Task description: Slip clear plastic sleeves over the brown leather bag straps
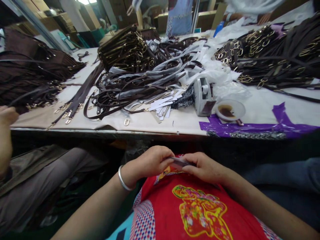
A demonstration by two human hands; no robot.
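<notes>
My left hand (150, 163) and my right hand (203, 166) meet below the table edge, above my red patterned shirt. Both are closed in a pinch on a small dark strap piece (180, 162) held between them. A silver bangle (123, 180) sits on my left wrist. On the table (150, 121) ahead lie a tangle of dark brown straps with gold rings (120, 93) and a fan of white paper strips (162, 105).
A grey tape dispenser (203, 96) and a small white dish with brown liquid (230, 110) stand near the front edge, by purple tape (250, 128). More strap piles (270, 53) and brown bags (27, 76) fill the table. Another person's hand (6, 116) and grey trouser leg (42, 186) are at left.
</notes>
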